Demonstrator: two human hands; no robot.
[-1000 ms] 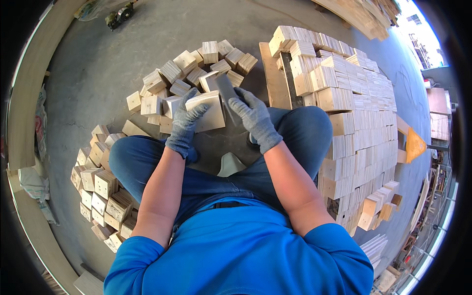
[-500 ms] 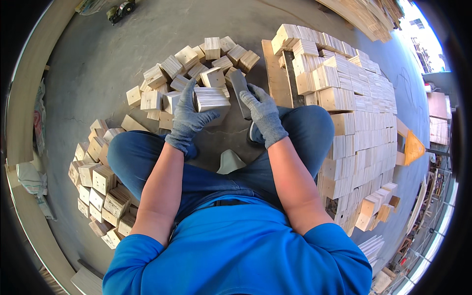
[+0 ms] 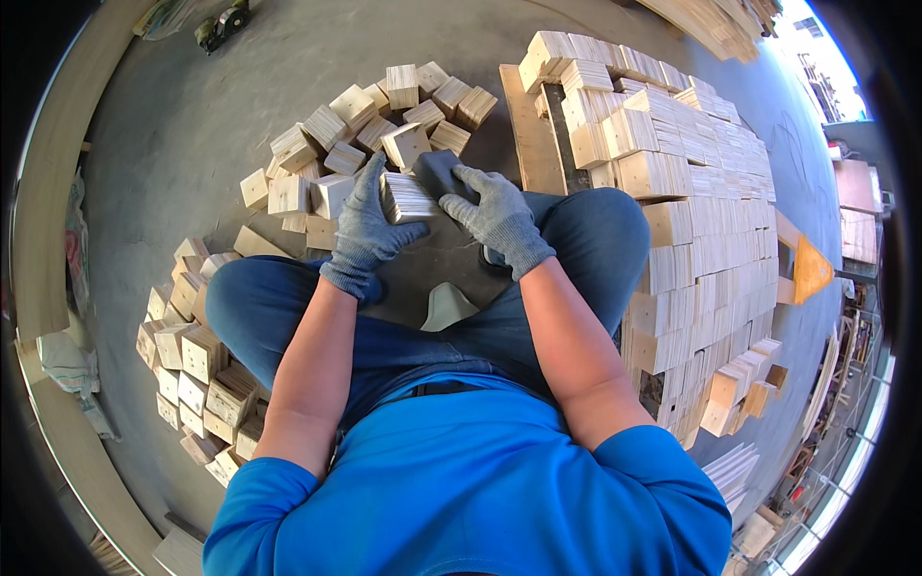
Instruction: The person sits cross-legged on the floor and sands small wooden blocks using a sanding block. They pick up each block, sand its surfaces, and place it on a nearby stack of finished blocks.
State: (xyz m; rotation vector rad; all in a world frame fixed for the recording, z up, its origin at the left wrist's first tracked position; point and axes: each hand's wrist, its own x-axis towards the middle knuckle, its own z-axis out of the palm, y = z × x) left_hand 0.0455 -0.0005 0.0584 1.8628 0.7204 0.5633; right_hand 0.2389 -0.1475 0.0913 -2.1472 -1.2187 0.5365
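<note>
Left hand (image 3: pixel 368 228) fingers spread, clasping a wooden block (image 3: pixel 407 197); right hand (image 3: pixel 497 216) fingers pressing a dark sanding pad (image 3: pixel 440 174) against it.

The left hand (image 3: pixel 368 228) in its grey glove covered the near-left part of the plywood block (image 3: pixel 407 196), so its full outline was hidden. The dark sanding pad (image 3: pixel 444 173) was half hidden under the right hand (image 3: pixel 499 219); its exact kind could not be told. The small tool (image 3: pixel 223 23) at upper left was too small to identify. The stacked blocks (image 3: pixel 691 221) at right were blurred toward the rim.
</note>
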